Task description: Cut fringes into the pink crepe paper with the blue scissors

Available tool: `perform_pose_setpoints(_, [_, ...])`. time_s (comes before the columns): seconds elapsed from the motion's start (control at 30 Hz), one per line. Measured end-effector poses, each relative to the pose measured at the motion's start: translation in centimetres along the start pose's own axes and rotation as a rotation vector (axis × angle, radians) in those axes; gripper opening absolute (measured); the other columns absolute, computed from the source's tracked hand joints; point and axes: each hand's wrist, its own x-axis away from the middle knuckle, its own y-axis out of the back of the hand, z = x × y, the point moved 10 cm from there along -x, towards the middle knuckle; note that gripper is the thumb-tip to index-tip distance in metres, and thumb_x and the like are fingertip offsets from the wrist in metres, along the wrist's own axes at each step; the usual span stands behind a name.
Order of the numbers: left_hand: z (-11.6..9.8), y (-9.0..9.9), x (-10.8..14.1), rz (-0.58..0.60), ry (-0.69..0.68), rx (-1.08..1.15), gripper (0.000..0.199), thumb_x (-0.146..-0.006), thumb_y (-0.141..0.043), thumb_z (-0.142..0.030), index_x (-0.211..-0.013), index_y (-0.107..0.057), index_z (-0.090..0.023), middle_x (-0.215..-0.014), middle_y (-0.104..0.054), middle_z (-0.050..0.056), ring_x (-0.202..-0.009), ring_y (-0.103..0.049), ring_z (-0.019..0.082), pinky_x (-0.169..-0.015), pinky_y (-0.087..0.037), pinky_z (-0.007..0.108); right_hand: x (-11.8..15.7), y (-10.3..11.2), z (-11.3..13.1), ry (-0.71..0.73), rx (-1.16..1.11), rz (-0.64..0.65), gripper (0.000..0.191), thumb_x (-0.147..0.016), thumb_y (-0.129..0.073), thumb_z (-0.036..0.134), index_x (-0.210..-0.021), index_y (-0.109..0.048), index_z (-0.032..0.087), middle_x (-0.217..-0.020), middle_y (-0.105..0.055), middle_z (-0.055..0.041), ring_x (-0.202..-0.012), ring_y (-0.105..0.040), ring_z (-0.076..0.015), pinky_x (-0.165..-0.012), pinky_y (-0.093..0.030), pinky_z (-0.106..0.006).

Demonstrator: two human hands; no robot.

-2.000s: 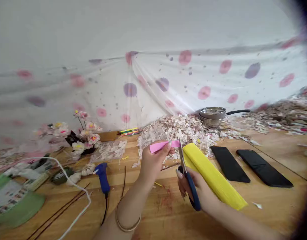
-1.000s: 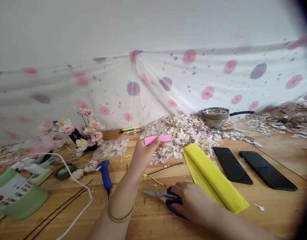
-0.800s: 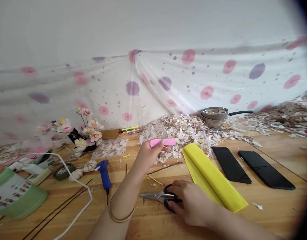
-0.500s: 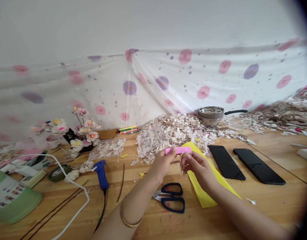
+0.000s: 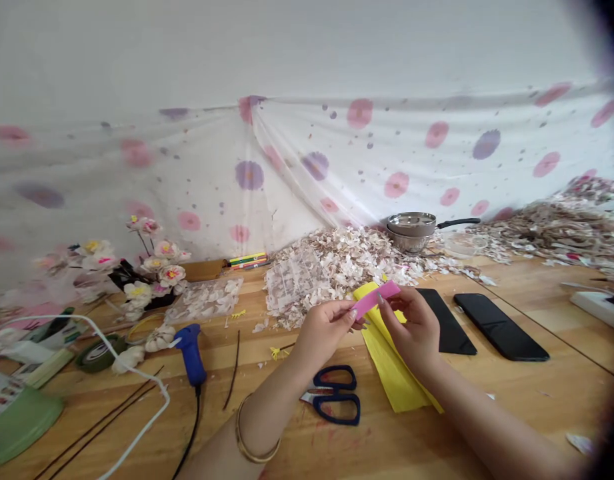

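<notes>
A pink paper strip (image 5: 375, 299) is stretched between my two hands above the table. My left hand (image 5: 331, 327) pinches its lower left end, and the fingers of my right hand (image 5: 411, 323) are closed on its upper right end. Beneath my right hand lies a yellow paper sheet (image 5: 394, 373), partly covered by it. Dark blue-handled scissors (image 5: 337, 397) rest on the wood just below my left hand. A small yellow stamen piece on a stem (image 5: 277, 352) lies left of my left wrist.
A blue glue gun (image 5: 191, 353) and thin brown stems (image 5: 101, 420) lie on the left, near a vase of flowers (image 5: 157, 273). Behind my hands is a heap of pale petals (image 5: 347, 250) beside a metal pan (image 5: 411, 230). Two black phones (image 5: 501, 327) lie right.
The pink strip has gone from nearly level to slanting up rightward. My right hand has moved up and right and now grips its end. The view has shifted slightly right.
</notes>
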Motion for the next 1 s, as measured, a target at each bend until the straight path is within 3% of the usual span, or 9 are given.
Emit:
perform_pose_setpoints(0.1, [0.5, -0.4, 0.2, 0.023, 0.076, 0.048, 0.029, -0.075, -0.08, -0.034, -0.096, -0.078, -0.014, -0.085, -0.078, 0.008, -0.082, -0.073, 0.022, -0.08, -0.055, 0.031, 0.3, 0.3, 2.3, 0.234, 0.084, -0.044, 0.012, -0.088, -0.067, 0.017, -0.098, -0.062, 0.023, -0.097, -0.07, -0.0073, -0.076, -0.067, -0.0174, -0.058, -0.056, -0.029])
perform_pose_setpoints(0.27, [0.7, -0.5, 0.7, 0.053, 0.177, 0.086, 0.023, -0.076, -0.079, -0.03, -0.095, -0.079, -0.015, -0.085, -0.079, 0.007, -0.082, -0.074, 0.019, -0.078, -0.052, 0.027, 0.6, 0.2, 2.8, 0.302, 0.132, -0.039, 0.028, -0.09, -0.064, 0.012, -0.115, -0.062, 0.025, -0.102, -0.076, -0.0074, -0.08, -0.073, -0.0188, -0.066, -0.063, -0.033])
perform_pose_setpoints(0.4, [1.0, -0.1, 0.8, 0.044, 0.25, 0.18, 0.022, -0.074, -0.08, -0.029, -0.092, -0.079, -0.016, -0.085, -0.079, 0.008, -0.083, -0.075, 0.019, -0.076, -0.052, 0.027, 1.0, -0.3, 4.3, 0.474, 0.13, 0.053, 0.045, -0.09, -0.061, 0.004, -0.127, -0.063, 0.028, -0.108, -0.078, -0.0064, -0.099, -0.074, -0.0223, -0.084, -0.063, -0.039])
perform_pose_setpoints(0.5, [1.3, -0.1, 0.9, 0.058, 0.291, 0.234, 0.021, -0.073, -0.082, -0.028, -0.089, -0.078, -0.015, -0.088, -0.08, 0.009, -0.085, -0.075, 0.02, -0.077, -0.053, 0.028, 1.2, -0.7, 5.3, 0.595, 0.14, 0.138, 0.052, -0.089, -0.06, 0.001, -0.133, -0.062, 0.029, -0.113, -0.078, -0.0063, -0.106, -0.073, -0.0225, -0.089, -0.062, -0.04])
perform_pose_setpoints(0.73, [0.9, -0.2, 1.0, 0.074, 0.328, 0.299, 0.01, -0.077, -0.078, -0.024, -0.081, -0.078, -0.016, -0.084, -0.079, 0.008, -0.086, -0.075, 0.02, -0.083, -0.054, 0.029, 1.4, -1.1, 5.9, 0.668, 0.18, 0.209, 0.044, -0.095, -0.055, 0.007, -0.133, -0.063, 0.028, -0.113, -0.078, -0.0061, -0.102, -0.073, -0.0219, -0.085, -0.063, -0.037])
perform_pose_setpoints(1.0, [0.8, -0.6, 1.1, 0.09, 0.332, 0.354, 0.006, -0.078, -0.073, -0.02, -0.079, -0.076, -0.016, -0.081, -0.079, 0.006, -0.081, -0.075, 0.018, -0.074, -0.055, 0.025, 1.6, -1.3, 5.7, 0.662, 0.205, 0.206, 0.046, -0.095, -0.055, 0.009, -0.136, -0.06, 0.029, -0.111, -0.078, -0.0055, -0.102, -0.072, -0.0219, -0.085, -0.062, -0.037])
